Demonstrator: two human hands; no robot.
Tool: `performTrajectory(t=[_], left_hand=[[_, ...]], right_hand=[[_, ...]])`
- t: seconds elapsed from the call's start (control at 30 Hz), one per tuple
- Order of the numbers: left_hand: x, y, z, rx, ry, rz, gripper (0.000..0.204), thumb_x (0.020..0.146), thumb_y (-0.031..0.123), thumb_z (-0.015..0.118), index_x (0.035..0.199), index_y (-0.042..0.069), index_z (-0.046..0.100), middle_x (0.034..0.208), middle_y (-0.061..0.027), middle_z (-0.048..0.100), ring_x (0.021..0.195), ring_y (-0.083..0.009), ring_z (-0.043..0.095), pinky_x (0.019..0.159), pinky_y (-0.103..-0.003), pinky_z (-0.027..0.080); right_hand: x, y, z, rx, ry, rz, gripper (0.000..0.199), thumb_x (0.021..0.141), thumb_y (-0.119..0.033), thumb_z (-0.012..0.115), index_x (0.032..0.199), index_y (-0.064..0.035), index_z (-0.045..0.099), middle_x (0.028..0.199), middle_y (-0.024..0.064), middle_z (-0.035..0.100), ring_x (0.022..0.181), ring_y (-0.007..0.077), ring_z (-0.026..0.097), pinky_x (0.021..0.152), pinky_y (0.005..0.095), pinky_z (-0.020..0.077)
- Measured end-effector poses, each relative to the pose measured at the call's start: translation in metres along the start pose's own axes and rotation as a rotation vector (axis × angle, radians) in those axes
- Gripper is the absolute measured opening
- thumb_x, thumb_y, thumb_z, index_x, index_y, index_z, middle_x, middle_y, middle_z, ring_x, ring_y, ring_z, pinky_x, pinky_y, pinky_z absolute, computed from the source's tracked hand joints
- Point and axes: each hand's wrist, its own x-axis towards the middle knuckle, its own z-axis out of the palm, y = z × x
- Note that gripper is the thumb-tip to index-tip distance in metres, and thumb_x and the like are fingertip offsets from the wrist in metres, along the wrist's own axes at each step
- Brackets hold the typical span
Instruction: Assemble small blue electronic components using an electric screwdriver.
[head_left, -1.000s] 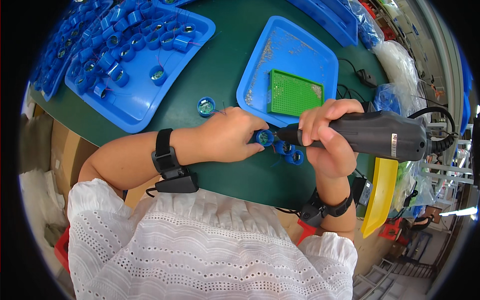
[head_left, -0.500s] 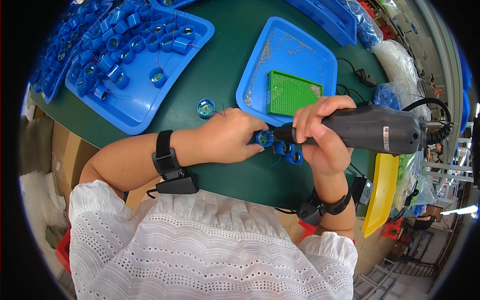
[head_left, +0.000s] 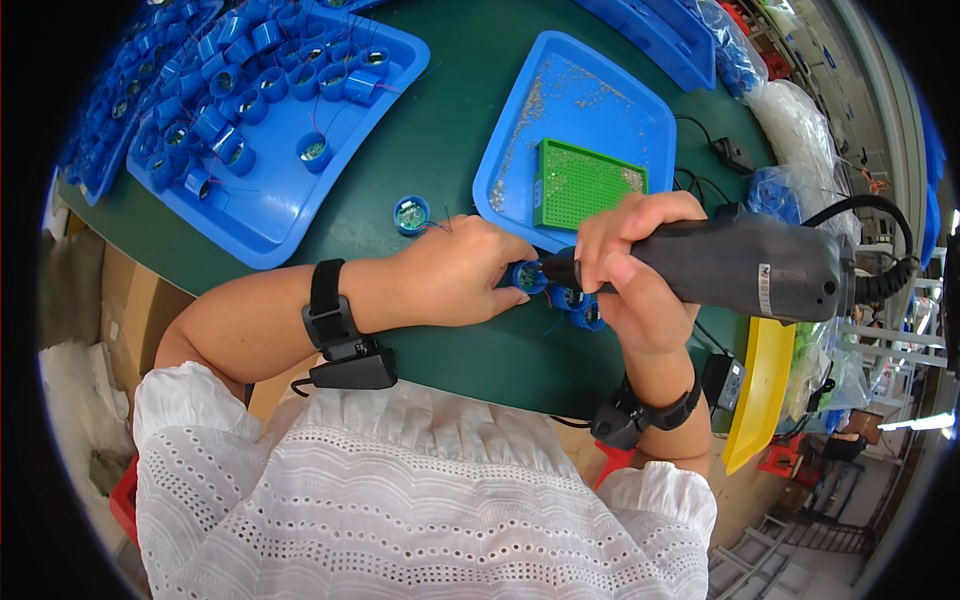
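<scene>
My left hand pinches a small round blue housing between thumb and fingers on the table; a green circuit board sits inside it. In my right hand is a black electric screwdriver, held nearly level with its tip pointing into that housing. Whether the tip touches a screw is too small to tell. Two more blue housings stand just right of the held one, partly behind the right hand. Another housing with a circuit board and thin wires stands behind my left wrist.
A blue tray at the far left holds many such housings. Behind my hands, a blue tray carries loose screws and a green perforated screw box. A yellow tray lies at the right edge, near a black power adapter and cables.
The screwdriver's rear end has dipped slightly, and my right hand has shifted a little left. My left hand stays on the same housing.
</scene>
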Motion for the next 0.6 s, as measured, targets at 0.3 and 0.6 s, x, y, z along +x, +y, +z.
performTrajectory(t=[0.3,0.6], left_hand=[[0.0,-0.012,0.01,-0.012,0.116,0.154,0.034,0.07,0.016,0.072,0.099,0.001,0.065,0.056,-0.0081,0.054,0.05,-0.0231,0.055,0.048,-0.035,0.042],[0.002,-0.015,0.013,0.097,0.243,0.293,0.032,0.067,0.019,0.074,0.092,0.001,0.064,0.055,-0.0074,0.052,0.05,-0.0236,0.054,0.048,-0.034,0.042]], right_hand=[[-0.003,-0.014,0.001,0.011,0.021,-0.048,0.024,0.073,0.005,0.056,0.094,-0.0013,0.046,0.068,0.0073,0.051,0.055,0.0159,0.052,0.053,0.0292,0.0445],[-0.002,-0.036,-0.006,0.003,0.044,-0.123,0.024,0.075,-0.005,0.059,0.095,-0.0048,0.045,0.068,0.0064,0.05,0.052,0.0177,0.051,0.058,0.0328,0.0413]])
